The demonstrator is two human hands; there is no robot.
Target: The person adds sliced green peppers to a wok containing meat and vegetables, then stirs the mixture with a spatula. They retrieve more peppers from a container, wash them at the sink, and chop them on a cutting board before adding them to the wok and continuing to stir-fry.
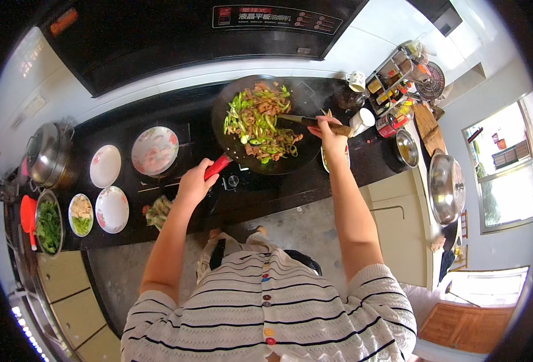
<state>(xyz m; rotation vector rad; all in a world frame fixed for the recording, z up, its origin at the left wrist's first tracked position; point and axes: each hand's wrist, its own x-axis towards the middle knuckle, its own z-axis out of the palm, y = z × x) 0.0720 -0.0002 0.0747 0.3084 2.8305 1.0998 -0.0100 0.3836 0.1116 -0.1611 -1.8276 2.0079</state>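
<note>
My left hand (195,181) grips the red handle (216,166) of a dark wok (232,140) on the stove. Sliced meat (268,102) and green pepper pieces (244,106) lie mixed across the wok's inside. In my right hand (331,135) is the wooden handle (340,130) of a spatula, whose metal part (291,118) reaches into the food. Its tip is hidden among the meat and peppers. Beneath my right wrist, a plate (349,158) shows only in part.
Left of the wok are floral plates (154,150), a bowl of chopped ingredients (81,215), a basin of leafy greens (49,226) and a cloth (160,211). A white mug (362,121), a seasoning rack (391,83) and a metal bowl (407,148) stand right. A range hood (194,40) overhangs the back.
</note>
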